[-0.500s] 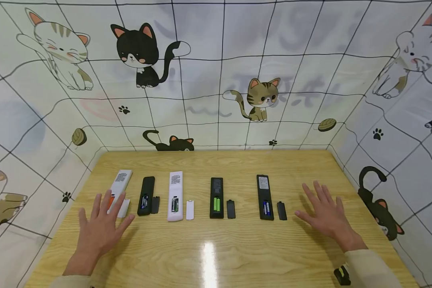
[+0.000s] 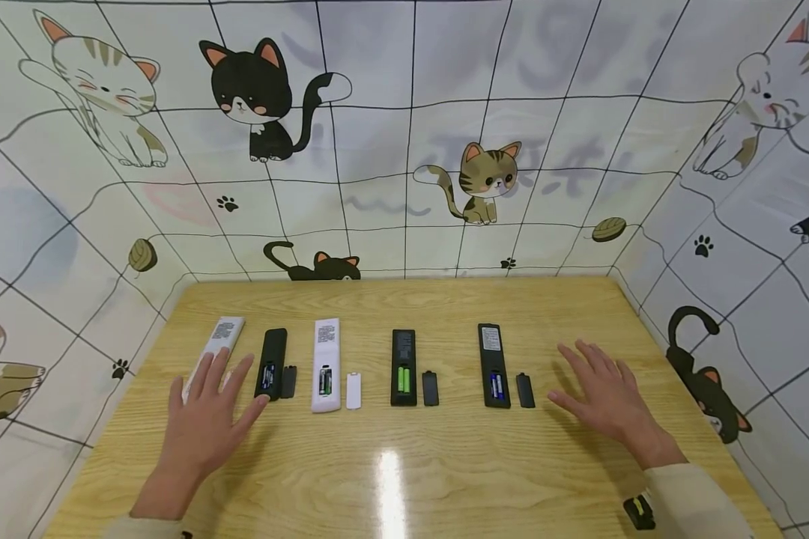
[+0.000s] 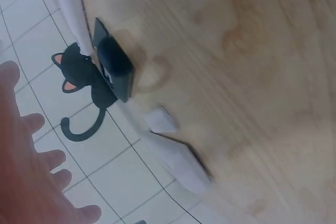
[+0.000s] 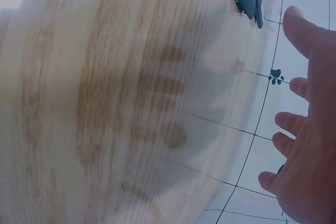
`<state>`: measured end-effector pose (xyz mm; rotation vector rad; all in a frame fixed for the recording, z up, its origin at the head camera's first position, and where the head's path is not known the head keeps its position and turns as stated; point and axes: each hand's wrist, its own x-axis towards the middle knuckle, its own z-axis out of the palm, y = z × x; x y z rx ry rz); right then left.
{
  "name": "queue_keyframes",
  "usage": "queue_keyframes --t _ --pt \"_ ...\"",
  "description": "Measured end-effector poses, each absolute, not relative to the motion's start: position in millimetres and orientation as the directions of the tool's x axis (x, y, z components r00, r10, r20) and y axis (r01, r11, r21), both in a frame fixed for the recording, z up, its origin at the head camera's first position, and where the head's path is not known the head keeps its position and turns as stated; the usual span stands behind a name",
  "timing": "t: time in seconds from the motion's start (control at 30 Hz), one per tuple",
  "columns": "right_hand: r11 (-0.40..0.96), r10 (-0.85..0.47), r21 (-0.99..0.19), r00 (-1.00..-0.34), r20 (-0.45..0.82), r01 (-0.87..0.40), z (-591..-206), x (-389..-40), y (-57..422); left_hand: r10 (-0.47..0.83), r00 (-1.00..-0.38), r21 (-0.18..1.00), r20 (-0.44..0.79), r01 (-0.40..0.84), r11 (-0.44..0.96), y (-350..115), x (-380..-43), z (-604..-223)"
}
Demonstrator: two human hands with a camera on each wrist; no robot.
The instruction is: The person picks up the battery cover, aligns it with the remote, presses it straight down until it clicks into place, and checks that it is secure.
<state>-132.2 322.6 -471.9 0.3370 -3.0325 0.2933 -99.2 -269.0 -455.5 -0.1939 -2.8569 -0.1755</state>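
Note:
Over the lower part of a white remote control [image 2: 224,335] spreads my left hand [image 2: 205,427], fingers straight and holding nothing. Beside its thumb lies a black remote [image 2: 274,352] with a dark battery cover [image 2: 288,382]. Further right are a white remote [image 2: 326,344] with its white cover [image 2: 353,391], and a black remote [image 2: 404,348] with green batteries and a dark cover [image 2: 431,389]. Another black remote [image 2: 492,359] shows blue batteries, its cover [image 2: 526,391] alongside. Right of that cover hovers my right hand [image 2: 603,393], fingers extended, holding nothing.
The remotes lie in a row, backs up, on a wood-grain table [image 2: 297,479]. Cat-patterned cloth walls [image 2: 377,150] enclose its back and sides. A small dark object [image 2: 639,512] is at the right cuff.
My left hand has shifted right, toward the leftmost black remote, and now hides the white cover beside the leftmost remote. The right hand has barely moved, and the head view has shifted slightly.

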Motion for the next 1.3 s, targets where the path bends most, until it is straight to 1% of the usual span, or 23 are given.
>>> queue_keyframes --t 0.2,0.4,0.63,0.87,1.1,1.3 --pt "0.954 -0.23 -0.172 -0.968 0.097 -0.244 -468 -131 317 0.144 -0.945 0.096 0.293 0.178 0.979 -255 -98 -451" --pt "0.949 -0.25 -0.173 -0.964 0.088 -0.262 -462 -129 307 0.185 -0.944 0.115 0.275 0.223 0.968 -239 -96 -449" --pt "0.947 -0.267 -0.16 -0.96 0.087 -0.278 -455 -128 292 0.256 -0.918 0.114 0.304 0.302 0.947 -211 -93 -448" --pt "0.94 -0.29 -0.158 -0.953 0.091 -0.302 -451 -128 282 0.321 -0.889 0.165 0.327 0.388 0.907 -173 -90 -445" --pt "0.938 -0.305 -0.143 -0.949 0.083 -0.314 -449 -130 276 0.374 -0.881 0.24 0.291 0.445 0.862 -134 -93 -445" --pt "0.935 -0.32 -0.13 -0.943 0.088 -0.33 -451 -133 274 0.453 -0.849 0.287 0.27 0.52 0.804 -97 -100 -452"
